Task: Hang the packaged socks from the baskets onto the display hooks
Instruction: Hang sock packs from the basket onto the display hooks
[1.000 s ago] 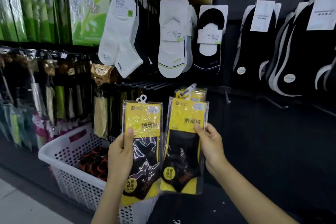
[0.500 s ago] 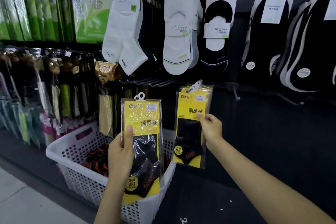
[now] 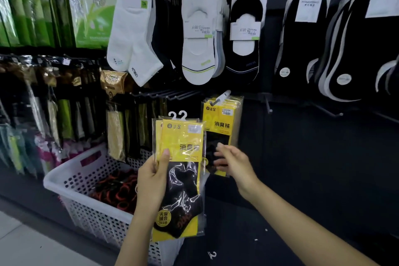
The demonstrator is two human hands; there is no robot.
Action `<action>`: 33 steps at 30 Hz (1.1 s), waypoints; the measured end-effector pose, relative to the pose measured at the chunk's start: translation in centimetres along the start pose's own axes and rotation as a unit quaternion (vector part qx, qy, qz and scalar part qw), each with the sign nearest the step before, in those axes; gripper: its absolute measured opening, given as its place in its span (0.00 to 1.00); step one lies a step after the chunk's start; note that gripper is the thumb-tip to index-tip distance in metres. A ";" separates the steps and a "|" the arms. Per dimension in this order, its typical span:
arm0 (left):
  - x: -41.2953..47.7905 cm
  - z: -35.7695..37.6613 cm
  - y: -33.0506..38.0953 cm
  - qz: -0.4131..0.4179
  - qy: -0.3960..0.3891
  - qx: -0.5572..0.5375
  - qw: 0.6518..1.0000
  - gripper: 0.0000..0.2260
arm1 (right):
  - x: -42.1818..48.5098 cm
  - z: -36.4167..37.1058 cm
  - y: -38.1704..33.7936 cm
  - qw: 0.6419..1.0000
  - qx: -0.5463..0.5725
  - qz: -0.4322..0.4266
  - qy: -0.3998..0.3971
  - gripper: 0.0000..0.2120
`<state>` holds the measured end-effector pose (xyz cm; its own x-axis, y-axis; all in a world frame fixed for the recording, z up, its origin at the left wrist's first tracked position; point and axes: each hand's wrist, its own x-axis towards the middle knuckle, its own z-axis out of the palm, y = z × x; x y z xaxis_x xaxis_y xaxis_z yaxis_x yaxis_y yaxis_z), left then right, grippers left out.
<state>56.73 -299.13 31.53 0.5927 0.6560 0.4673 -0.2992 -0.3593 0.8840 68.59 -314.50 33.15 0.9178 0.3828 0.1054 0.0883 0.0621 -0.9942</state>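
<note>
The left hand (image 3: 151, 181) grips yellow sock packs (image 3: 183, 140); the right hand (image 3: 233, 162), loose and empty, hovers by the hung packs (image 3: 222, 124). Next, likely: take one and thread its hanger (image 3: 183, 114) onto the hook (image 3: 223, 96).

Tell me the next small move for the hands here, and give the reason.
Probably the right hand should pinch the front yellow sock pack in the left hand near its white hanger. The right hand is open and holds nothing, the left hand grips at least two packs, and the display hook beside them already carries matching packs, its white tip showing.
</note>
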 end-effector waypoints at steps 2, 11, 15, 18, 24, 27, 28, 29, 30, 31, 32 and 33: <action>-0.1 0.7 0.1 -0.006 -0.025 -0.021 0.999 0.19 | -1.4 0.8 -0.6 0.998 -0.003 -0.015 -0.056 0.12; -0.4 1.5 0.9 -0.033 -0.037 -0.040 0.998 0.12 | -3.4 0.5 -1.2 0.998 0.041 -0.048 -0.028 0.10; -0.2 0.9 0.7 -0.045 -0.024 -0.035 0.998 0.18 | -3.0 -0.5 -1.5 0.997 0.046 -0.049 0.031 0.07; 0.3 -0.2 0.3 -0.029 0.007 -0.008 1.000 0.19 | -2.0 -1.4 -2.3 0.995 0.040 -0.065 0.066 0.04; 0.6 -2.3 -0.3 -0.008 0.052 0.018 0.998 0.19 | 0.4 -1.6 -4.0 0.990 -0.008 -0.091 0.105 0.12; 0.8 -2.9 -0.5 -0.007 0.068 0.026 0.997 0.21 | 1.5 -1.0 -4.4 0.987 -0.048 -0.109 0.107 0.10; 0.9 -3.1 -0.6 -0.008 0.071 0.022 0.997 0.23 | 1.9 -0.8 -4.4 0.986 -0.057 -0.116 0.105 0.09; 0.9 -3.2 -0.6 -0.010 0.074 0.016 0.997 0.25 | 2.2 -0.5 -4.3 0.986 -0.062 -0.117 0.103 0.09; 0.9 -3.4 -0.6 -0.013 0.077 0.011 0.997 0.25 | 2.5 -0.3 -4.1 0.987 -0.061 -0.111 0.104 0.10; 0.9 -3.4 -0.5 -0.017 0.079 0.005 0.997 0.26 | 2.9 -0.2 -3.9 0.988 -0.056 -0.101 0.107 0.10; 0.9 -3.5 -0.5 -0.022 0.081 0.002 0.996 0.25 | 3.2 -0.1 -3.6 0.988 -0.052 -0.093 0.113 0.10; 0.9 -3.4 -0.4 -0.029 0.081 -0.001 0.996 0.23 | 3.5 0.0 -3.4 0.988 -0.047 -0.085 0.119 0.09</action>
<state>54.83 -296.15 31.68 0.4808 0.7742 0.4117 -0.2702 -0.3158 0.9095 71.52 -313.35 36.92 0.9506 0.1449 0.2747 0.2752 0.0166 -0.9612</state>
